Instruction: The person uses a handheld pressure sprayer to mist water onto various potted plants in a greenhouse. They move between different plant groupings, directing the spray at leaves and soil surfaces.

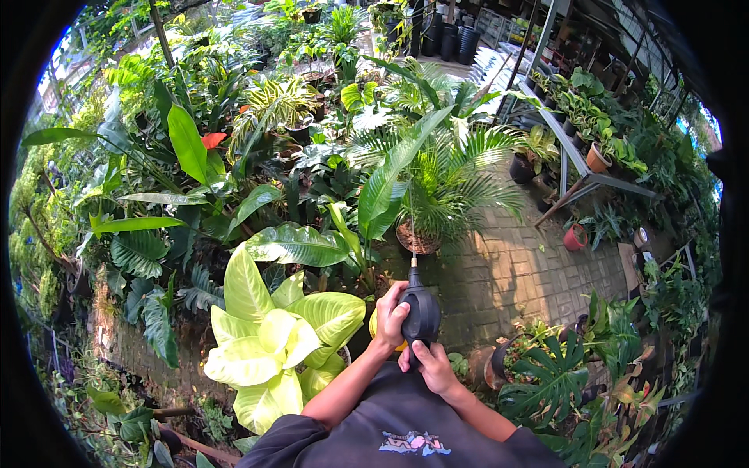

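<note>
Both hands are closed around a black hand sprayer [423, 313] with a rounded body and a thin brass-tipped nozzle, pointing away from me. My left hand [389, 316] grips its left side, thumb along the body. Lower down, my right hand [431, 366] holds the near end with the thumb on top. Something yellow shows partly behind the left hand; I cannot make out whether it belongs to the sprayer. Beyond the nozzle stands a potted palm [449, 183] with brown material in its pot. A large yellow-green leafy plant [269, 343] spreads left of my left forearm.
Dense potted plants crowd the left side. A paved brick path [511, 269] runs to the right. On that side stand a metal plant rack [573, 148], a small red pot [576, 237] and a split-leaf plant [546, 378] near my right arm. Black pots [466, 45] stand far back.
</note>
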A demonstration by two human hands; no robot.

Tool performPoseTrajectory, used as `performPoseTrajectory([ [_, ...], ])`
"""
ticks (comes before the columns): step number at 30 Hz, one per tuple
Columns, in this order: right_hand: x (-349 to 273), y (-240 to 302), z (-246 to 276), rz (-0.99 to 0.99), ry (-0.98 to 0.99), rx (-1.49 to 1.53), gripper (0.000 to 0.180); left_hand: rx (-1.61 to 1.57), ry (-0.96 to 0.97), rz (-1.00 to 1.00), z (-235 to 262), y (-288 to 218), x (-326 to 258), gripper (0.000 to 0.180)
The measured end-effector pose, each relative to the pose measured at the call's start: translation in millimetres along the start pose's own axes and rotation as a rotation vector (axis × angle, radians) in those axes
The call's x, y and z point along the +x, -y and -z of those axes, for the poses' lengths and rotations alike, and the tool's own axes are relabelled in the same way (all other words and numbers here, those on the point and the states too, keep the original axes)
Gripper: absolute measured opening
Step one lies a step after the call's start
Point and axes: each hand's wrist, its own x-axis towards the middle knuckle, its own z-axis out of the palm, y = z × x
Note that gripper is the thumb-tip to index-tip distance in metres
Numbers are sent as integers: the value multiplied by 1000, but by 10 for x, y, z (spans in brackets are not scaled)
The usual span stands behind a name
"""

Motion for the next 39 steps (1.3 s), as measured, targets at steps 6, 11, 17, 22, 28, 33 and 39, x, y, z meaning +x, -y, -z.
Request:
performPoseTrajectory([
  [6, -6, -35, -1, 9, -6, -26, 48, 36, 32, -7, 28, 38, -24, 59],
  [11, 3, -41, 8, 39, 16, -35, 46, 44, 23, -27, 38, 45, -32, 58],
  [17, 39, 4, 26, 42, 51, -17, 41, 10, -25, -22, 27, -13, -31, 61],
  [22, 77, 43, 44, 46, 81, -43, 40, -40, -85, -4, 30, -105, -56, 68],
  [28, 61, -21, 46, 39, 126, -22, 39, 23, -74, -35, 73, -139, -109, 68],
  [33, 55, -67, 44, 29, 144, 4, 39, 34, -96, -74, 96, -111, -148, 66],
  [39, 62, -42, 59, 18, 162, -9, 38, 48, -117, -65, 107, -100, -175, 66],
])
